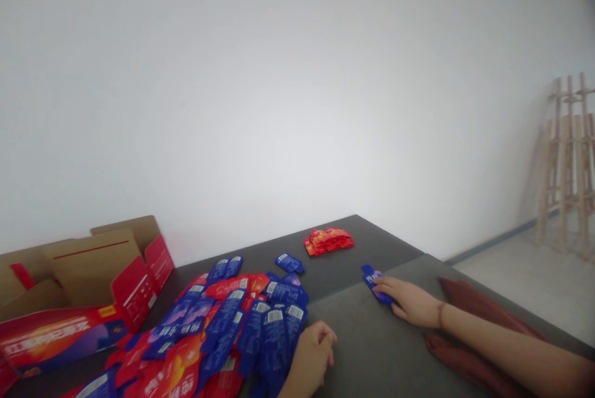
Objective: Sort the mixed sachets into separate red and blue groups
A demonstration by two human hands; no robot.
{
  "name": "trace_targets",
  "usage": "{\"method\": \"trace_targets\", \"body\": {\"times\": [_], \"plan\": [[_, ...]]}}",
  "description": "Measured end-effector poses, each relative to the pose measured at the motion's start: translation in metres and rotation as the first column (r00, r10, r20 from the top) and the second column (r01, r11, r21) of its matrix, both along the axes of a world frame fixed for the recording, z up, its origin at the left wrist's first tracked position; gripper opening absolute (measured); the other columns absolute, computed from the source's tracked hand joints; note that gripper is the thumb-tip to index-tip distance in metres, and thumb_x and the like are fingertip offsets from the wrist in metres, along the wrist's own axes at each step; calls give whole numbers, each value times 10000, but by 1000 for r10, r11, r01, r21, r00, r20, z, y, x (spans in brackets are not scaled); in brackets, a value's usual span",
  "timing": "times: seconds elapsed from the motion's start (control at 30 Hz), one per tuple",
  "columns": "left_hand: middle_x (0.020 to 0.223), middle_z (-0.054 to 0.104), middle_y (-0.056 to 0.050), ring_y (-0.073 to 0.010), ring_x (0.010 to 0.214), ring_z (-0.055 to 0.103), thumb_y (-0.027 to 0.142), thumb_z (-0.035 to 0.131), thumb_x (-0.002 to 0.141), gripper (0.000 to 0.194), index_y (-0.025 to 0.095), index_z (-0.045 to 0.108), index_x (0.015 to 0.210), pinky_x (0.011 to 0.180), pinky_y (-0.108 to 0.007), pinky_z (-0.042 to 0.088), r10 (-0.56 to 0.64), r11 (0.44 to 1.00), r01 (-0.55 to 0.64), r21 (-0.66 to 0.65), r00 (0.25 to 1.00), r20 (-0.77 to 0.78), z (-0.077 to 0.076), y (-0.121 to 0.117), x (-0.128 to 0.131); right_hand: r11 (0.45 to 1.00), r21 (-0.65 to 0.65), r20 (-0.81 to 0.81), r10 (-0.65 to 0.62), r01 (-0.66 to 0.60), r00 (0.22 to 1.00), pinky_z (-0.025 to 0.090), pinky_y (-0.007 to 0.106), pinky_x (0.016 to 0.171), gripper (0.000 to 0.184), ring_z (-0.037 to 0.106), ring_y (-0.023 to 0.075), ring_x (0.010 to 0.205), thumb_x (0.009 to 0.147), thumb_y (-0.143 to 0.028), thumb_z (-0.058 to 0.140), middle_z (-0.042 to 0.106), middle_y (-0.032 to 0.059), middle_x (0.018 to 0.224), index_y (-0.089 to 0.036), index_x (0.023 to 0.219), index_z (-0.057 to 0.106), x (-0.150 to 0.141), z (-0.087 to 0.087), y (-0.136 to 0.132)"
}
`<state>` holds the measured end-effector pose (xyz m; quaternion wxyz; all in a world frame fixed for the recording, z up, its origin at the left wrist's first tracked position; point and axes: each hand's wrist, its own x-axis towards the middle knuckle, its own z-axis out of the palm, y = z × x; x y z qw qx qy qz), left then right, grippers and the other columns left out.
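Note:
My right hand (409, 302) is over the dark table, its fingers gripping a blue sachet (377, 286) that lies on the surface or just above it. My left hand (312, 354) is curled closed at the right edge of a heap of sachets, and nothing shows between its fingers. In that heap, red sachets (179, 367) and blue sachets (274, 342) overlap in several layers. A lone blue sachet (289, 263) rests behind the heap. Farther back, several red sachets (328, 240) are stacked in a neat row.
An open red cardboard box (134, 292) with raised brown flaps stands at the left. Brown fabric (483, 311) lies beneath and beside my right forearm. The table (362, 339) has a seam across it and borders a white wall (297, 106). Wooden racks (567, 162) lean at the far right.

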<state>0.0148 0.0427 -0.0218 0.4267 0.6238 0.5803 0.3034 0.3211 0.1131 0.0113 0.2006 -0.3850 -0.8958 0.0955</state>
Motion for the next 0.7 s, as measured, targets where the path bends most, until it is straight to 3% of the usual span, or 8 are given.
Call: {"method": "trace_targets", "body": {"times": [0.13,0.3,0.4,0.47,0.53,0.57,0.63,0.7], "plan": [[461,492,76,-87,343,354,239,392,818,187,188,572,815,387,-187,251,-21,998,23,53,999,-30,1,-2,1,998,3,-85,-56,56,995,335,420,1073,413,453,259,1262,893,-424,472,517,94,1367,-238,1244,585,4,-10,-12],[478,508,67,-96,372,372,220,394,815,200,183,590,828,438,-198,290,-23,998,26,58,998,-52,0,-1,5,997,26,-66,-65,66,996,344,432,1058,436,473,268,1238,908,-501,433,543,106,1337,-228,1195,616,6,-12,-14],[548,553,50,-112,406,427,210,357,836,227,188,579,876,455,-212,329,-40,998,46,51,993,-114,19,-4,1,996,60,8,-67,67,998,358,469,1027,426,528,284,1156,890,-515,464,609,123,1232,-212,1133,639,-1,1,-11],[683,623,7,-133,555,541,216,367,848,222,189,587,866,559,-231,401,-42,980,86,181,970,-238,42,-8,-8,994,85,40,-73,69,997,352,497,1018,384,559,281,1095,900,-491,457,643,114,1151,-214,1084,650,-14,14,-10],[898,656,-49,-182,835,598,192,409,828,213,183,603,915,749,-276,428,89,921,97,378,891,-445,65,-14,-18,988,122,-2,-99,99,995,350,503,1017,343,557,273,1095,918,-439,436,635,111,1157,-217,1071,647,-39,24,-13],[1025,640,-91,-222,965,576,197,438,820,245,164,604,996,831,-317,416,179,898,95,429,813,-554,74,-17,-23,984,136,-49,-109,115,993,358,493,1014,326,545,270,1115,921,-406,432,616,113,1191,-217,1085,640,-56,27,-16],[1227,560,-180,-315,1158,480,239,526,786,423,104,554,1186,953,-421,357,316,894,59,444,619,-719,82,-25,-30,988,118,-148,-80,98,986,378,463,1012,300,522,257,1152,913,-321,437,589,108,1237,-215,1129,616,-96,26,-25],[1340,464,-249,-390,1234,406,279,605,742,632,41,465,1310,1000,-504,303,350,918,9,397,453,-820,77,-32,-34,998,56,-222,1,12,975,376,447,1027,312,505,245,1180,884,-239,448,570,96,1265,-218,1157,600,-137,18,-37]]}}
